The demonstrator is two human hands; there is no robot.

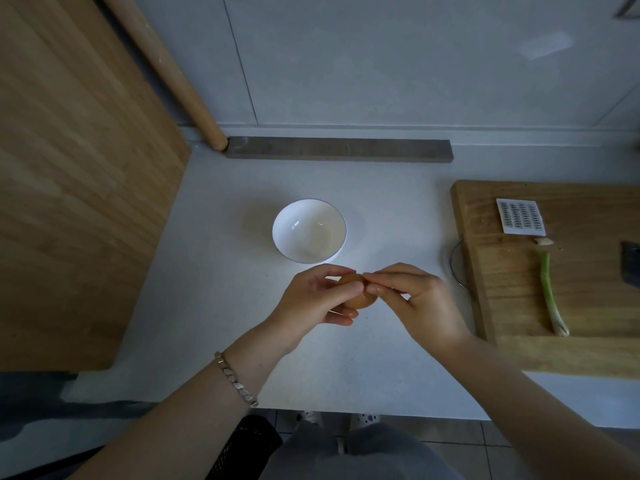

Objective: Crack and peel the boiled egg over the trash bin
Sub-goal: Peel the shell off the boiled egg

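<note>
At about nine o'clock from the egg, the left hand (317, 299) is seen curled around it, fingers wrapped over the top and thumb side, so that the egg (462, 296) is cradled above the white table (381, 209), just below the empty bowl (309, 231) at twelve o'clock. The egg, brown-shelled, is judged light, rounded and rather slippery, its shell brittle over a soft, yielding inside; it is best held loosely round its middle, with picking done at one end. At three o'clock the right hand (420, 299) is pressed to the egg's end, thumb and forefinger pinched together on the shell there. Whether a flake is gripped cannot be told. No trash bin is seen. Further right a cutting board (519, 306) lies.
</note>
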